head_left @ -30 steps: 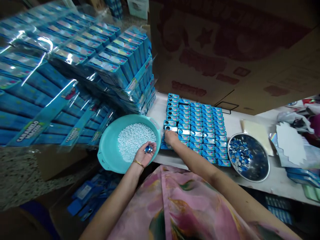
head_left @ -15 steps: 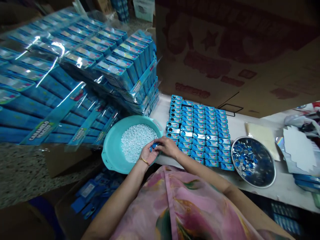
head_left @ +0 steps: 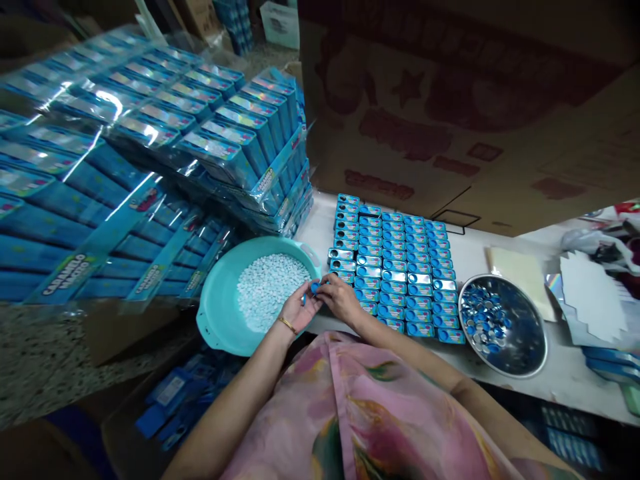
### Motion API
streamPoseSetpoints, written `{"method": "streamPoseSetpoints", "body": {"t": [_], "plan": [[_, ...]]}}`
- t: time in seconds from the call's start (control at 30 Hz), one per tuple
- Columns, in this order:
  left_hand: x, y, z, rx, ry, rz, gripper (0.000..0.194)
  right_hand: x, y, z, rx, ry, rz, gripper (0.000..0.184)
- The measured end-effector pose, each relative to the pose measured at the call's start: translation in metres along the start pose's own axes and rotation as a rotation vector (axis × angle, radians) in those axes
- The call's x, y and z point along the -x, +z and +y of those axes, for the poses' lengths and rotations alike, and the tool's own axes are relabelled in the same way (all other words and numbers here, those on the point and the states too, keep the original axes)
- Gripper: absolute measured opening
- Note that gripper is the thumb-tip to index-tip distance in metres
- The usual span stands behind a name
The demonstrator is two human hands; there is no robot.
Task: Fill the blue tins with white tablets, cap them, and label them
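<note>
Fingers, left hand (head_left: pixel 299 311): half curled, palm up, cradling a few blue caps (head_left: pixel 315 288). Fingers, right hand (head_left: pixel 343 300): tips pinched together on one of these caps; exact grip partly hidden. Position of both: meeting at the tub's right rim, by the worktop's near edge.

Contents, left to right:

Packs, blue, film-wrapped (head_left: pixel 63 283): stacked high, beyond the worktop's left edge.

Tub, turquoise (head_left: pixel 217 315): at the worktop's near left corner; support of its left side not visible. Holds white pellets (head_left: pixel 270 283).

Tins, blue (head_left: pixel 394 275): in close columns, running from the worktop's near edge towards the far one. Left column shows dark round holes, its near end hidden by the right hand; the other columns show mostly blue discs.

Carton, brown (head_left: pixel 400 127): large, behind the tins.

Bowl, steel (head_left: pixel 525 343): at the near edge, right of the tins; further loose caps lie in it, mostly to its left side.

Handling note, as judged: single out one cap by its rim, keep the cupped palm level so that the spares stay put, and work clear of the tub, lest one drop among the pellets.
</note>
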State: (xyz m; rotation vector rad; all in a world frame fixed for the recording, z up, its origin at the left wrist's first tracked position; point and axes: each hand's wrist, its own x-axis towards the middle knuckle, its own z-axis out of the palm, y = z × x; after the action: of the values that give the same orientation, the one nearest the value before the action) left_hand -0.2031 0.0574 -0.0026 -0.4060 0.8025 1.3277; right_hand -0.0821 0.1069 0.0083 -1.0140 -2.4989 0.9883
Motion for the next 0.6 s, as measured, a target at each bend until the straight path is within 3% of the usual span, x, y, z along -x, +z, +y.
{"method": "streamPoseSetpoints", "body": {"t": [0.2,0.4,0.6], "plan": [[0.001,0.004,-0.010,-0.207,0.106,-0.002,0.013,-0.007,-0.010,0.004,-0.006,0.145,-0.002,0.014],[0.000,0.000,-0.016,-0.225,0.151,0.101,0.008,-0.017,-0.012,0.009,-0.106,0.063,-0.115,0.013],[0.001,-0.004,-0.012,-0.237,0.083,0.021,0.008,-0.027,-0.008,0.026,-0.335,0.409,-0.025,0.013]]}}
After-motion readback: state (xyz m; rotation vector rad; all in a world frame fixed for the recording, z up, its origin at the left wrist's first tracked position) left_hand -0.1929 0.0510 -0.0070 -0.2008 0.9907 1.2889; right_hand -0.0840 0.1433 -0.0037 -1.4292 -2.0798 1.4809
